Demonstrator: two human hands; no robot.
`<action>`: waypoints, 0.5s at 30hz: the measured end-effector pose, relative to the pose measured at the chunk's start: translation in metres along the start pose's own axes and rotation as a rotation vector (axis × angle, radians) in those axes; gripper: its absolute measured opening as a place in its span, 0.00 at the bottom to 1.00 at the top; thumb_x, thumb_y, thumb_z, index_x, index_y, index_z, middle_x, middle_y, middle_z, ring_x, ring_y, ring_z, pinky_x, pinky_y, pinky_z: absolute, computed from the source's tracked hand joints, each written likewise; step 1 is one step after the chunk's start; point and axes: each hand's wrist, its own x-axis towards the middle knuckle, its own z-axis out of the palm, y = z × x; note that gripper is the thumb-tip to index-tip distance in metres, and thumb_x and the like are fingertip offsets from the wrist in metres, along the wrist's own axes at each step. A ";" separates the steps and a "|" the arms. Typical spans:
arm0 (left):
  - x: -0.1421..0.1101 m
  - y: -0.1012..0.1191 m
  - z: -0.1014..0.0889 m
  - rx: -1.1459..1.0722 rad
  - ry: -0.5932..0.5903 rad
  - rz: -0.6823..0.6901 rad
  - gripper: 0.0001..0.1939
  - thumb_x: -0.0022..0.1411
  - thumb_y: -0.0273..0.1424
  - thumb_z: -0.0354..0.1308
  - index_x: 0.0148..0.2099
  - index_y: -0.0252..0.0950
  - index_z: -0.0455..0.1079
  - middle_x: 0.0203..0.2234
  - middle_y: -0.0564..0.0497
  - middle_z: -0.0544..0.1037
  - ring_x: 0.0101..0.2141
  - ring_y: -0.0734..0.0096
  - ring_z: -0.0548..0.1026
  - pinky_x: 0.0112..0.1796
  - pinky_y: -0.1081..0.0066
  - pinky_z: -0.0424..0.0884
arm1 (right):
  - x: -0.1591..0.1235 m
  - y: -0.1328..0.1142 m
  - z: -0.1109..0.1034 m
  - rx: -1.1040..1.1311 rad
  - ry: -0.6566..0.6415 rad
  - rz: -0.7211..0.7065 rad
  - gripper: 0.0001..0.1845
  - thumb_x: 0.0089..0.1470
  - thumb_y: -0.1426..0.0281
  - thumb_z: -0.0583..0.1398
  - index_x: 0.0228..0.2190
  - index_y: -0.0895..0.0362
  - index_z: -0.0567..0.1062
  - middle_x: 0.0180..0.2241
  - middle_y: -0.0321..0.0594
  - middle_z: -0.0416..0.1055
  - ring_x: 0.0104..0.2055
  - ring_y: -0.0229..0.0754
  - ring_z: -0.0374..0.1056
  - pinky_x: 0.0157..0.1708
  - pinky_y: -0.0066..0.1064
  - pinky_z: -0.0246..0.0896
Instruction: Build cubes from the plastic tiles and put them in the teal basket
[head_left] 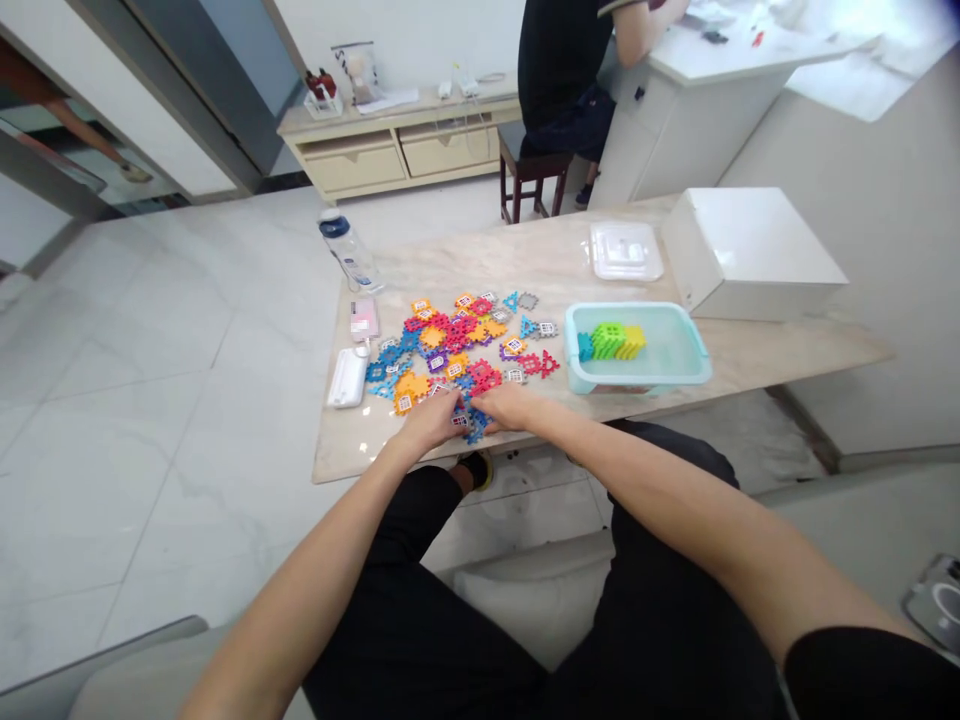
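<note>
In the head view, the left hand [433, 418] and right hand [508, 407] meet at the near edge of the bench [510, 255], fingers bent around toothed blue plastic pieces [478, 424]; whether either is gripping, I cannot tell. These pieces lie between the hands, against a spread of flat, toothed, multicoloured plastic pieces [454, 332]. To the right, a pale-blue rectangular plastic tub [637, 379] holds upright teal, lime-green and yellow pieces [609, 341]. A clear bottle with a dark-blue cap [349, 252] stands at the far left corner.
</note>
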 end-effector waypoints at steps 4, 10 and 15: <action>0.007 -0.013 -0.003 -0.055 0.037 -0.023 0.20 0.60 0.39 0.75 0.49 0.41 0.73 0.51 0.41 0.84 0.54 0.44 0.81 0.49 0.60 0.72 | 0.007 -0.005 0.001 0.001 0.015 0.012 0.23 0.73 0.61 0.66 0.62 0.59 0.79 0.56 0.56 0.85 0.56 0.57 0.83 0.53 0.40 0.76; 0.021 -0.036 0.001 -0.255 0.067 -0.021 0.16 0.56 0.37 0.75 0.43 0.40 0.75 0.35 0.48 0.83 0.40 0.54 0.81 0.40 0.64 0.71 | 0.011 -0.007 0.001 0.021 0.027 0.064 0.22 0.70 0.64 0.66 0.60 0.61 0.80 0.56 0.58 0.85 0.55 0.57 0.83 0.52 0.39 0.76; 0.029 -0.049 0.003 -0.458 0.084 0.003 0.16 0.53 0.41 0.75 0.35 0.39 0.75 0.25 0.52 0.79 0.30 0.60 0.79 0.34 0.66 0.72 | 0.013 -0.007 -0.001 0.026 0.012 0.100 0.19 0.69 0.68 0.64 0.56 0.62 0.84 0.55 0.60 0.85 0.55 0.59 0.83 0.53 0.39 0.76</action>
